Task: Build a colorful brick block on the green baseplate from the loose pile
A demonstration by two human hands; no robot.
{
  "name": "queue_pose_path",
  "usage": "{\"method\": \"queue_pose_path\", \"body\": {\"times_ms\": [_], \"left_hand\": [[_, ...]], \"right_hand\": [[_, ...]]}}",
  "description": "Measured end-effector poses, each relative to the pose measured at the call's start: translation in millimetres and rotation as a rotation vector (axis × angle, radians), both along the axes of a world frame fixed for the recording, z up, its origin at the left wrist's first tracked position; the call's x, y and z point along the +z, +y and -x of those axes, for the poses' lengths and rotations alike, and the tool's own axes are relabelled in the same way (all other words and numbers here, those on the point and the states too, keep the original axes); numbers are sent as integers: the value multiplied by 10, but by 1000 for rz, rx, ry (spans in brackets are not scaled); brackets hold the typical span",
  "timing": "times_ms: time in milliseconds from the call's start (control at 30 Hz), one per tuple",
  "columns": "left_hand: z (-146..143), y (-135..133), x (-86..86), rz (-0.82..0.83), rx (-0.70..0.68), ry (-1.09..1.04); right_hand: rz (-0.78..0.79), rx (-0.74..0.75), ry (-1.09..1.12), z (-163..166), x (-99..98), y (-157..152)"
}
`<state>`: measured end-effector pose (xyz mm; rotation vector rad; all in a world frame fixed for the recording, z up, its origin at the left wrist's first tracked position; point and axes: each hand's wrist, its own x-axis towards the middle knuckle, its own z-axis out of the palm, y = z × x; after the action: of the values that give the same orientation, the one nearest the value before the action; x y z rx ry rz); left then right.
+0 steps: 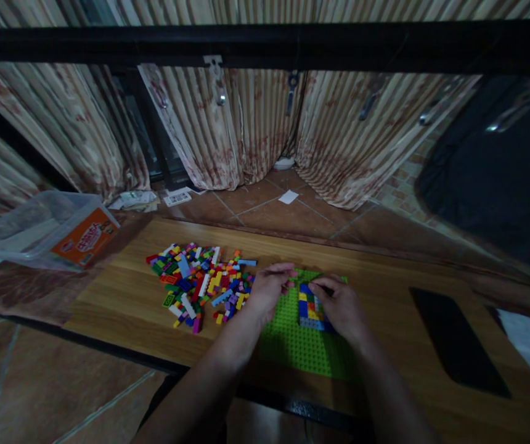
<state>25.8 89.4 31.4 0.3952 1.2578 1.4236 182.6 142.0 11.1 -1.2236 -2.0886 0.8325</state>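
Observation:
A green studded baseplate (pixel 302 351) lies on the wooden table in front of me. On it stands a low block of blue, yellow, red, orange and grey toy bricks (pixel 310 307). My right hand (pixel 341 305) is over the right side of this block, its thumb and fingers pinched together at the upper edge. Something small and dark shows at those fingers, too dim to name. My left hand (pixel 272 287) hovers at the baseplate's left edge with fingers loosely bent and apart, and nothing visible in them. Part of the block is hidden under my right hand.
Loose mixed-colour bricks (pixel 204 283) are heaped left of the baseplate, reaching close to my left wrist. A flat black rectangular object (pixel 459 339) lies on the right of the table. Beyond the table's left end stands a clear plastic bin (pixel 38 228) with an orange label.

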Motion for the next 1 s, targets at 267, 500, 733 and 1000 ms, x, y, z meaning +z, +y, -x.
{"method": "queue_pose_path", "body": {"times_ms": [267,500,733,1000], "left_hand": [[-43,-33,-7,-126,-51,62],[18,-56,100,-359,-58,24],[563,-167,265,-338,294,197],[1011,-285,322,-349,647,97]], "right_hand": [[-22,-73,-6,-27,-20,-12],[-224,-74,72,246,101,-215],[-278,227,83,801,55,-560],[-291,419,7,1263,10,-885]]}}
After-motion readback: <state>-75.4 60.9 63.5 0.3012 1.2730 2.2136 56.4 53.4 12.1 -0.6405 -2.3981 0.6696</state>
